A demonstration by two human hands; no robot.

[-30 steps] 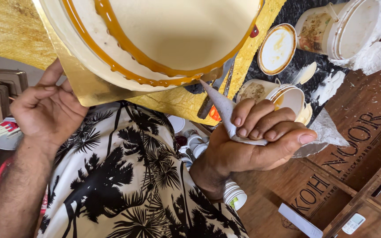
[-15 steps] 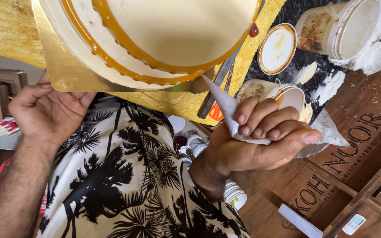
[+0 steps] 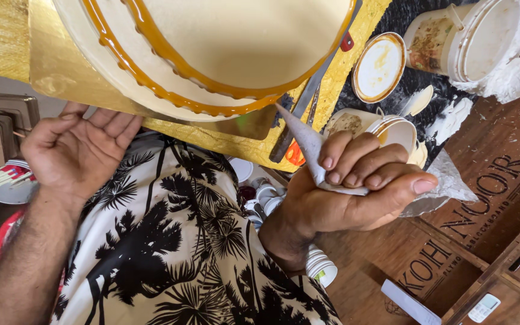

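Right hand (image 3: 356,192): closed around a white paper piping cone (image 3: 308,141), tip at the caramel beading on the cream cake (image 3: 236,42). Left hand (image 3: 79,150): palm open, fingers now under the gold cake board (image 3: 61,72), cake shifted slightly since a second ago. Beyond: palette knife (image 3: 302,111), open tubs (image 3: 470,36).

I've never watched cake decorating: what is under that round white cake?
The white cake sits on a shiny gold board. The left hand reaches under the board's edge, fingers touching it. What supports the board's middle is covered. The right hand holds a piping cone.
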